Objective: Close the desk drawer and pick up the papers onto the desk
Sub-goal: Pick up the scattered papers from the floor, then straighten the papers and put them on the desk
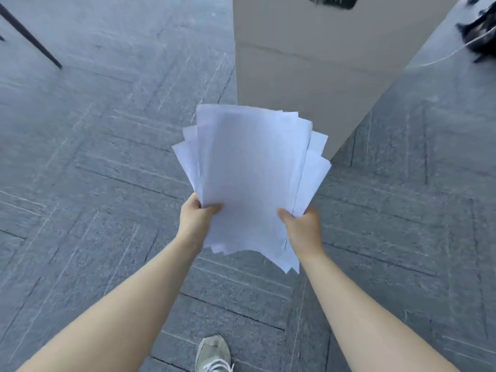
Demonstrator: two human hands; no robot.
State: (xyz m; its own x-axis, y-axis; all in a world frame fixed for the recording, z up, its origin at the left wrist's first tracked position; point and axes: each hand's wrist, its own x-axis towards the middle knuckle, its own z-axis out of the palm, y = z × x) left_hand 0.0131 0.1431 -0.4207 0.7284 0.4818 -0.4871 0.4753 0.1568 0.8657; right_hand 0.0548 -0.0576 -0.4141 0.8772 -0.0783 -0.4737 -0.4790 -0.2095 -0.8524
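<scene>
A loose, fanned stack of white papers (252,178) is held above the grey carpet in the middle of the view. My left hand (196,218) grips its lower left edge, thumb on top. My right hand (303,226) grips its lower right edge the same way. The beige side panel of the desk (316,63) rises just behind the papers, reaching the top of the frame. No drawer can be seen from here.
Grey carpet tiles (94,157) cover the floor all around. A thin black leg (32,36) slants at the upper left. Dark objects with a white cable (477,36) lie at the upper right. My shoe (213,353) is at the bottom centre.
</scene>
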